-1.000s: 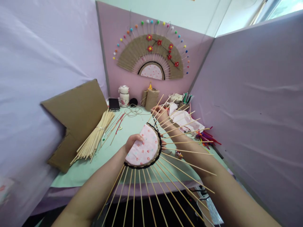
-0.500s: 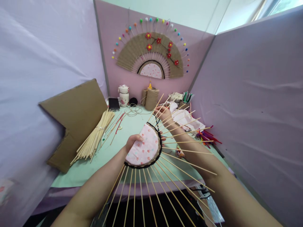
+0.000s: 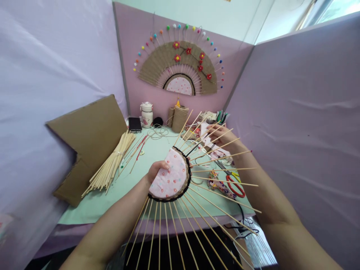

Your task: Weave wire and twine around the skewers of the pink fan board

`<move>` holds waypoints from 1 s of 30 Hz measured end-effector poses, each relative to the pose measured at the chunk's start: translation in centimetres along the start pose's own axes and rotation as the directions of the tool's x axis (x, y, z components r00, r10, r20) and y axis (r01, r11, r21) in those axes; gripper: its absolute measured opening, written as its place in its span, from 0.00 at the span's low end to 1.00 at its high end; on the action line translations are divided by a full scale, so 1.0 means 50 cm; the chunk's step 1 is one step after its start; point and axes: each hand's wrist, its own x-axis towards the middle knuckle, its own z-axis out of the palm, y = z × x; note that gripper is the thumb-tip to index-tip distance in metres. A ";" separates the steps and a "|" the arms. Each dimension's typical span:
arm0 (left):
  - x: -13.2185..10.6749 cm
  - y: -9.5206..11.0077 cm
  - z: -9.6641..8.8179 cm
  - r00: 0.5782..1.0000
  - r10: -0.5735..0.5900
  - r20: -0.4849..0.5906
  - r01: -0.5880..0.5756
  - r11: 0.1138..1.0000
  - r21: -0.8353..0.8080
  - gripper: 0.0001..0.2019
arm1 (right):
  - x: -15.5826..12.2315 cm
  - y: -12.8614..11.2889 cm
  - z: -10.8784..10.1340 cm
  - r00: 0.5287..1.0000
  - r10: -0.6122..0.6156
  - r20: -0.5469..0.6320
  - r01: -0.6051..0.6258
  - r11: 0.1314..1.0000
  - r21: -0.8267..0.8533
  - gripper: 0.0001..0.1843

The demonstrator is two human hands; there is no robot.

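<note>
My left hand [image 3: 156, 171] grips a half-round fan base [image 3: 171, 176], thumb on its pink flowered cloth and fingers behind it. Black yarn [image 3: 152, 198] edges the curved rim, and thin wooden sticks [image 3: 169, 232] spread out from it. Up and to the right, my right hand [image 3: 221, 135] pinches a strand of black cord [image 3: 196, 147] that runs straight from the rim between the upper sticks. Some of those sticks cross in front of my right hand and forearm. The fingers behind the base are mostly hidden.
A finished fan [image 3: 180, 56] hangs on the back panel. Left on the table [image 3: 157, 150] are a stick bundle [image 3: 112, 165] and cardboard [image 3: 92, 138]. Twine spools [image 3: 180, 118], a white bottle [image 3: 146, 114] and a black yarn ball [image 3: 158, 122] stand behind; red-handled scissors [image 3: 235, 186] lie right.
My right hand has moved right, away from the rim, drawing the black cord out into a straight line. My left hand and the fan base stay nearly in place.
</note>
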 end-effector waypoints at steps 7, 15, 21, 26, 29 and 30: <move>0.002 0.001 -0.002 1.000 0.013 -0.016 -0.013 1.000 0.002 0.30 | -0.077 -0.090 -0.060 0.995 0.000 0.103 -0.005 0.999 0.044 0.17; -0.003 0.002 -0.011 0.999 -0.025 -0.025 0.025 1.000 -0.003 0.24 | -0.107 -0.115 -0.055 0.982 -0.188 0.021 0.189 0.979 -0.076 0.15; -0.002 0.007 0.006 0.999 -0.039 0.019 0.040 0.998 -0.041 0.20 | -0.098 -0.129 -0.035 0.951 -0.306 -0.056 0.294 0.943 -0.152 0.15; -0.002 0.008 0.013 0.996 -0.078 0.051 0.082 0.994 -0.068 0.21 | -0.075 -0.129 -0.027 0.926 -0.361 -0.110 0.335 0.922 -0.196 0.14; -0.001 0.008 0.009 0.997 -0.058 0.041 0.060 0.995 -0.073 0.22 | -0.055 -0.114 -0.027 0.931 -0.340 -0.131 0.321 0.936 -0.147 0.14; -0.001 0.007 0.007 0.998 -0.052 0.040 0.055 0.996 -0.068 0.22 | -0.048 -0.106 -0.027 0.938 -0.318 -0.137 0.303 0.945 -0.123 0.14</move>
